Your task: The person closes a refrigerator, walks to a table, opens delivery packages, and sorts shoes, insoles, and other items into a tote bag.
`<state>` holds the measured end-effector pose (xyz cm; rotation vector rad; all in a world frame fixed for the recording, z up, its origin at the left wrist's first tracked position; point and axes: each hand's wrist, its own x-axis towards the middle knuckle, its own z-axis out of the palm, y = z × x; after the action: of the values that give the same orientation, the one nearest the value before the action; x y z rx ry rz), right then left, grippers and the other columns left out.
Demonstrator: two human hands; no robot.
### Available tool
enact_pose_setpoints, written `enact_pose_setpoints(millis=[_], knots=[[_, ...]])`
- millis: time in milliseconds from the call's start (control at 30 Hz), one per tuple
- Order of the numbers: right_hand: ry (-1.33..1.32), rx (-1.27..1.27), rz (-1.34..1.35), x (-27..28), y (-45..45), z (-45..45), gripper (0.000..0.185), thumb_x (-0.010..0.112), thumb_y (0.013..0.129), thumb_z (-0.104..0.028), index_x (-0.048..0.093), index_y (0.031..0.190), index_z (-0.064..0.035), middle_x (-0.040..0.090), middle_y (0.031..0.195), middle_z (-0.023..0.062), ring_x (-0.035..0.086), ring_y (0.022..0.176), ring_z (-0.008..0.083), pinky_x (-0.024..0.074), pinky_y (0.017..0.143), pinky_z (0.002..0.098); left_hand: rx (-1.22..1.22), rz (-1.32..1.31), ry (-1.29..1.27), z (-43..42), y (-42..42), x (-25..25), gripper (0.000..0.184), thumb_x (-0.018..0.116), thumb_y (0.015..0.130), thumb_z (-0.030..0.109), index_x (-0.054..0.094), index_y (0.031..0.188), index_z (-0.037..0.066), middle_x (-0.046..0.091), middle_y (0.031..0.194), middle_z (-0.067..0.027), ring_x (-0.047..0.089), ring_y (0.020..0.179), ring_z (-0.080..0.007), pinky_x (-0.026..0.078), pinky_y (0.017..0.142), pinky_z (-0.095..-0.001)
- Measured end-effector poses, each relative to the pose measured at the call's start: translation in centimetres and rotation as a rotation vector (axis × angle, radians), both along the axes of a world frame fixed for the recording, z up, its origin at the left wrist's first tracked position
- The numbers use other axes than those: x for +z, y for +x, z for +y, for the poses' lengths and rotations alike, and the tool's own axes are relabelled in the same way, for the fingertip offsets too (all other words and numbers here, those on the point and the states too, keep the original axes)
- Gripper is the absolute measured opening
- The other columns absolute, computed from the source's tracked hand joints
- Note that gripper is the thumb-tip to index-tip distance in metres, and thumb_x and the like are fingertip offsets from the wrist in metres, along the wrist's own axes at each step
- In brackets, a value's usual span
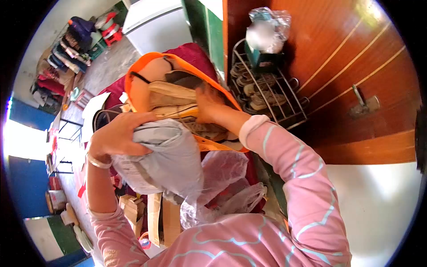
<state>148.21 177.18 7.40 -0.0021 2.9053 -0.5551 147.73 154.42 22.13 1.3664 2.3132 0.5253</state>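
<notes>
My left hand (119, 135) is closed on the top of a grey plastic bag (171, 149), fingers over its upper edge and thumb lower down. An open orange bag (138, 94) with dark straps lies just beyond it. My right hand (210, 106) reaches inside the orange bag, against tan and brown items (173, 95) that look like shoes. Its fingers are blurred and partly hidden, so their grip is unclear. A yellowish strip with dark lines shows among these items.
A wire rack (271, 91) holding shoes and a dark green box (266, 60) stands right, by a wooden door (338, 53). Clear plastic bags (227, 178) and cardboard (164, 218) lie close to my body. A white cabinet (158, 26) and heaped clothes (66, 51) are farther back.
</notes>
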Motion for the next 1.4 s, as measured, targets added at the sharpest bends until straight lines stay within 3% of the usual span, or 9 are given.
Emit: enact_pose_setpoints(millis=[67, 200, 500, 600, 633, 700, 767, 1033, 1400], knots=[[-0.083, -0.019, -0.102, 0.3, 0.0, 0.2, 0.076, 0.072, 0.063, -0.011, 0.033, 0.128, -0.003, 0.043, 0.118, 0.0265, 0.043, 0.115, 0.0395, 0.0451, 0.088, 0.0461, 0.042, -0.099, -0.028, 0.5, 0.4, 0.5, 0.055, 0.071, 0.06, 0.028, 0.055, 0.106, 0.002, 0.061, 0.095, -0.0171, 0.06, 0.089, -0.0315, 0.046, 0.078, -0.0358], [-0.009, 0.137, 0.293, 3.2, 0.0, 1.3, 0.061, 0.065, 0.067, -0.009, 0.038, 0.122, -0.0072, 0.05, 0.107, 0.0217, 0.046, 0.109, 0.0373, 0.0442, 0.082, 0.0503, 0.041, -0.153, -0.024, 0.6, 0.1, 0.7, 0.052, 0.071, 0.061, 0.028, 0.056, 0.104, 0.004, 0.062, 0.09, -0.0151, 0.061, 0.084, -0.0296, 0.047, 0.076, -0.035], [0.349, 0.34, 0.891, 14.5, 1.8, 2.8, 0.05, 0.064, 0.07, -0.005, 0.051, 0.118, -0.0077, 0.059, 0.095, 0.0083, 0.056, 0.093, 0.0242, 0.0477, 0.078, 0.0388, 0.038, -0.15, -0.051, 0.9, 0.1, 0.3, 0.053, 0.071, 0.06, 0.028, 0.056, 0.104, 0.003, 0.062, 0.092, -0.0146, 0.06, 0.085, -0.0304, 0.047, 0.077, -0.0355], [0.106, 0.231, 0.979, 15.6, 1.9, 7.2, 0.03, 0.066, 0.074, -0.011, 0.059, 0.102, -0.0033, 0.065, 0.09, 0.0089, 0.064, 0.081, 0.0224, 0.0509, 0.072, 0.034, 0.089, -0.165, -0.041, 0.1, 0.1, 0.2, 0.057, 0.071, 0.058, 0.025, 0.056, 0.107, 0.001, 0.062, 0.094, -0.0151, 0.061, 0.086, -0.0283, 0.046, 0.079, -0.033], [-0.366, 0.339, 0.927, 18.4, 3.8, 7.5, 0.02, 0.06, 0.073, 0.012, 0.061, 0.091, 0.0021, 0.061, 0.073, 0.0118, 0.059, 0.06, 0.0177, 0.0491, 0.045, 0.0231, 0.122, -0.189, -0.022, -0.2, 0.1, 0.2, 0.058, 0.071, 0.057, 0.025, 0.056, 0.107, 0.0, 0.062, 0.094, -0.0152, 0.061, 0.086, -0.0278, 0.046, 0.079, -0.0324], [-0.344, 0.178, 1.079, 17.6, 4.0, 9.6, 0.043, 0.068, 0.073, 0.007, 0.053, 0.113, 0.0023, 0.061, 0.095, 0.0136, 0.063, 0.079, 0.0211, 0.0575, 0.061, 0.0255, 0.139, -0.256, -0.012, -0.3, 0.0, 0.2, 0.058, 0.071, 0.056, 0.024, 0.056, 0.106, -0.001, 0.061, 0.093, -0.0152, 0.06, 0.087, -0.027, 0.046, 0.079, -0.0315], [-0.469, -0.077, 0.919, 13.7, 3.9, 15.3, 0.056, 0.072, 0.075, -0.014, 0.046, 0.122, 0.0036, 0.06, 0.11, 0.0136, 0.058, 0.1, 0.0172, 0.0447, 0.088, 0.0281, 0.137, -0.276, 0.001, -0.2, 0.0, 0.3, 0.058, 0.071, 0.055, 0.025, 0.056, 0.105, -0.001, 0.061, 0.092, -0.0152, 0.06, 0.086, -0.0279, 0.046, 0.078, -0.0321], [-1.141, -0.759, 0.589, -1.2, 10.5, 20.5, 0.077, 0.076, 0.068, -0.034, 0.043, 0.124, 0.007, 0.057, 0.112, 0.0187, 0.056, 0.101, 0.0263, 0.0433, 0.088, 0.0351, 0.066, -0.165, -0.002, -0.1, 0.4, 0.4, 0.059, 0.07, 0.052, 0.029, 0.058, 0.102, 0.001, 0.06, 0.089, -0.0151, 0.059, 0.082, -0.0315, 0.045, 0.073, -0.0348], [-1.292, -0.946, 0.115, -18.0, 14.4, 16.0, 0.06, 0.075, 0.074, -0.02, 0.046, 0.12, 0.0052, 0.059, 0.105, 0.0154, 0.059, 0.089, 0.0214, 0.0476, 0.077, 0.033, 0.05, -0.146, -0.048, 0.6, -0.3, 0.1, 0.059, 0.07, 0.05, 0.029, 0.059, 0.1, 0.0, 0.06, 0.087, -0.0149, 0.059, 0.081, -0.0316, 0.045, 0.072, -0.0356]])
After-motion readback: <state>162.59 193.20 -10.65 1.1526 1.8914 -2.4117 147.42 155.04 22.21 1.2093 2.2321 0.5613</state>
